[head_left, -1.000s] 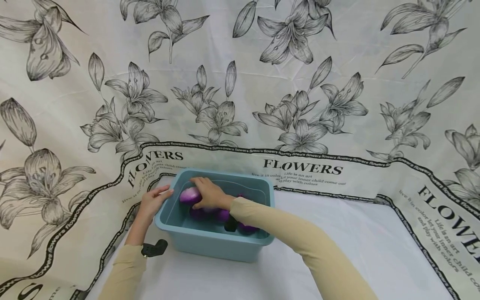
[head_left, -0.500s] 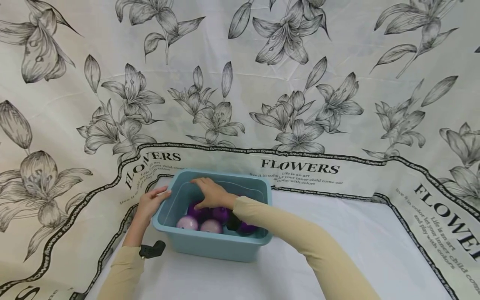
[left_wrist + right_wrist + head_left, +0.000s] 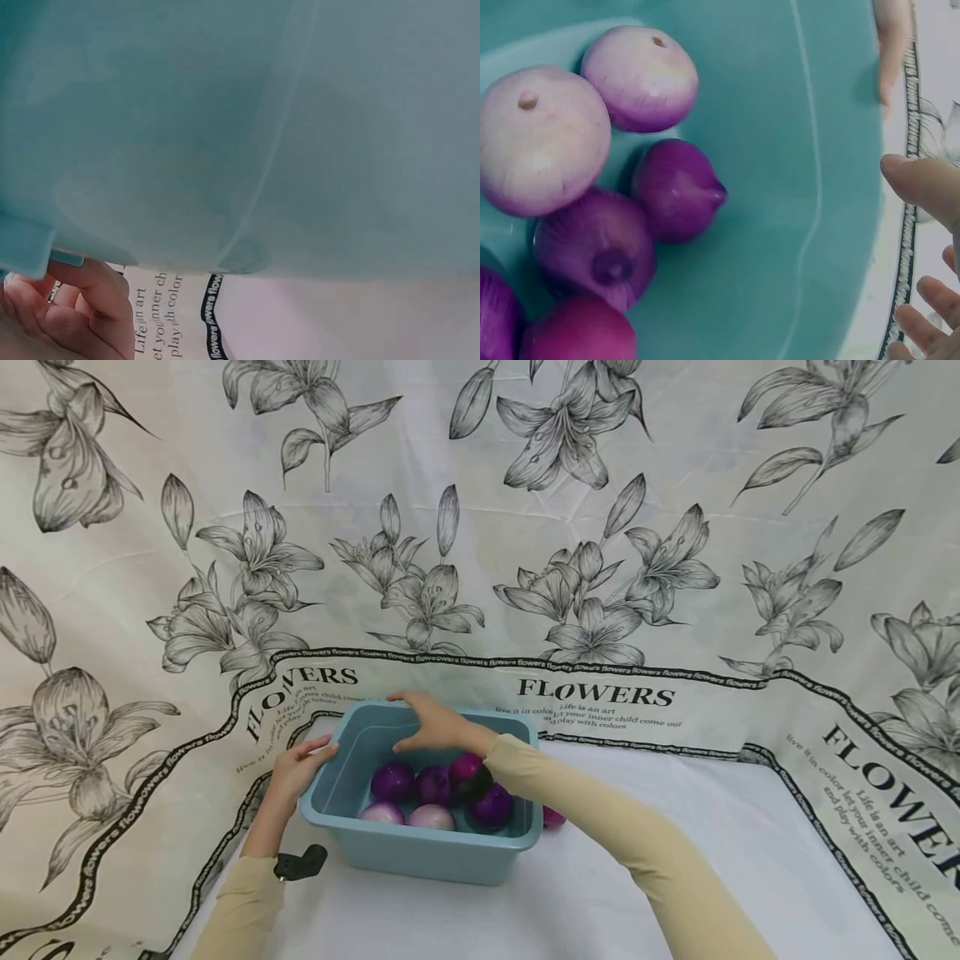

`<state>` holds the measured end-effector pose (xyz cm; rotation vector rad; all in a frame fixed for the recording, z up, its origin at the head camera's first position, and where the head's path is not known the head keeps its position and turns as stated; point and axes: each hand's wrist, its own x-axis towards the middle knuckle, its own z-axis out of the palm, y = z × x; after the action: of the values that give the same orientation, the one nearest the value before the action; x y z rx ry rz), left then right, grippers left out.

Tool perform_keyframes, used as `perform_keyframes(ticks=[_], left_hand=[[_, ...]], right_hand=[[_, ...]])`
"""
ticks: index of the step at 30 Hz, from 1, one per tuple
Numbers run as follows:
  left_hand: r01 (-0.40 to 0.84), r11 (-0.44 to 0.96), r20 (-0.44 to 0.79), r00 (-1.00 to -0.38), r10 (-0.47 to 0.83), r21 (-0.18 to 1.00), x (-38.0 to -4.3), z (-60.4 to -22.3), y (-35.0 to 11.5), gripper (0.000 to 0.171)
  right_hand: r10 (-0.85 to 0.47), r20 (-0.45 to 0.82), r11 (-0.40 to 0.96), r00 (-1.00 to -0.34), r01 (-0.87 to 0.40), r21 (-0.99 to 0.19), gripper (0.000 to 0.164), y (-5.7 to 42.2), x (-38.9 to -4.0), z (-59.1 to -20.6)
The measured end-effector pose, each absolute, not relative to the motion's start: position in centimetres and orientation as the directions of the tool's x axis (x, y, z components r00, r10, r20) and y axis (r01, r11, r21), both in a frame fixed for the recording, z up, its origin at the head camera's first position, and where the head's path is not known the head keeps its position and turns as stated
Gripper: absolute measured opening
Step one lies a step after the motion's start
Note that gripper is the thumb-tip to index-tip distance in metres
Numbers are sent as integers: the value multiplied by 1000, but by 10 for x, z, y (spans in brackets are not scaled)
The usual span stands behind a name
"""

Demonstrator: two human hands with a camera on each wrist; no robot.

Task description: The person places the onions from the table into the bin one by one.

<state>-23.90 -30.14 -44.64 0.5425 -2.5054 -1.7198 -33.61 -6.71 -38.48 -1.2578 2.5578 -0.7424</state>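
A blue plastic tub (image 3: 420, 853) stands on the white cloth with several red onions in it. Two pale-skinned onions (image 3: 431, 817) lie along its near wall, and darker purple onions (image 3: 392, 782) sit behind and to their right. My left hand (image 3: 295, 774) grips the tub's left rim; in the left wrist view its bent fingers (image 3: 101, 300) reach under the lip. Over the tub's back part, my right hand (image 3: 438, 724) is held with fingers spread and nothing between them. The right wrist view shows its thumb (image 3: 922, 184) apart from the fingers, beside the tub wall.
Another purple onion (image 3: 552, 817) lies outside the tub at its right, partly hidden by the right sleeve (image 3: 600, 814). A flower-printed cloth (image 3: 600, 568) hangs close behind the tub. White cloth (image 3: 637, 793) covers the table.
My right hand has let go of a pale onion, which lies at the tub's near left. That hand has risen toward the back rim. The left hand keeps its grip on the rim.
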Motion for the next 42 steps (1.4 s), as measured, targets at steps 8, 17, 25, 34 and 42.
perform_keyframes(ticks=[8,17,25,34,42], left_hand=[[-266,323,-172,-941,-292,908,-238,-446,-300,64],[-255,366,-150,-945,-290,895,-235,-450,-303,65],[-250,378,-152,-950,-271,891,-236,-448,-304,68],[-260,384,-155,-947,-283,886,-238,-446,-304,67],[-271,373,-169,-944,-283,888,-237,-448,-301,67]], right_hand=[[-724,125,490,-679,-633,-599,80,-27,-343,-378],[-656,175,490,-734,-591,-641,83,34,-345,-376],[-533,181,464,-827,-464,-754,74,90,-341,-380],[-376,77,482,-923,-266,-835,69,139,-343,-405],[-256,-9,511,-967,-128,-850,69,170,-331,-447]])
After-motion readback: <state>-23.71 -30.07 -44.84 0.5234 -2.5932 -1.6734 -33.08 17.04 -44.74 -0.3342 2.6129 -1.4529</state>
